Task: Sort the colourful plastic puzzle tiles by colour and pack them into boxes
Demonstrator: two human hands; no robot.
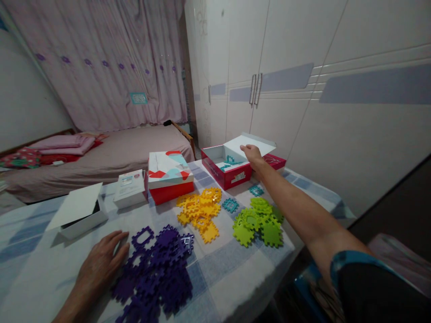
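My left hand [104, 255] rests on the tablecloth with its fingers stretched out, at the left edge of a pile of dark purple notched plastic building pieces [161, 264]. Stretched out to the far right, my right hand [251, 153] has its fingers curled at the white-lined lid [257, 142] of a red box [235, 176], closed on the lid's edge. Several teal notched pieces [230, 159] lie inside that box. Two more teal pieces [230, 205] are on the cloth in front, between a yellow pile [200, 211] and a lime-green pile [259, 222].
A red-and-white patterned box [170, 175], a small white box [130, 188] and a white box with its lid raised [82, 211] stand along the table's left and back. Beyond are a bed [134, 152] and a tall white wardrobe [283, 40].
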